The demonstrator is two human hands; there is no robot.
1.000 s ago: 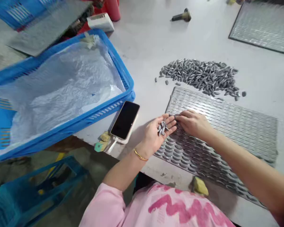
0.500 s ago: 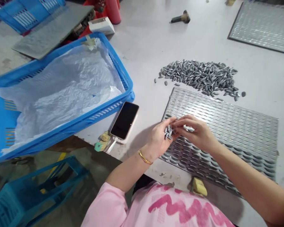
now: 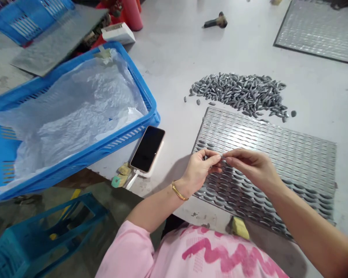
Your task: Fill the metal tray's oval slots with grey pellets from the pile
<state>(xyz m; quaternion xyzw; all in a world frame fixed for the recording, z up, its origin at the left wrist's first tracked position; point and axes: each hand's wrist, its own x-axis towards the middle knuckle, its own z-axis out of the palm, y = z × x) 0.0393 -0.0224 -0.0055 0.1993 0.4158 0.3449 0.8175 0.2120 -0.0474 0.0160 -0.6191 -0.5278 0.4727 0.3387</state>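
Observation:
My left hand (image 3: 201, 168), with a gold bangle at the wrist, is curled closed over small grey almond-shaped pieces, mostly hidden by the fingers. Right beside its thumb tip, my right hand (image 3: 251, 166) pinches thumb and forefinger together on what looks like one such small grey piece, barely visible. Both hands hover over a grey slotted tray (image 3: 266, 135). Grey pieces lie in rows along the tray's near part and left edge, while its far part shows bare slots. Beyond the tray a large heap of the same grey pieces (image 3: 243, 92) lies on the table.
To the left stands a blue basket (image 3: 154, 112) lined with white sheeting. A phone (image 3: 147, 148) with a white cable lies beside it. A brush-like tool (image 3: 216, 21) and another tray (image 3: 321, 31) lie farther back. A yellow block (image 3: 240, 227) sits at the near edge.
My left hand has turned and curled its fingers over the grey pieces that showed in its palm. My right hand has drawn slightly right, its fingertips now meeting the left thumb tip.

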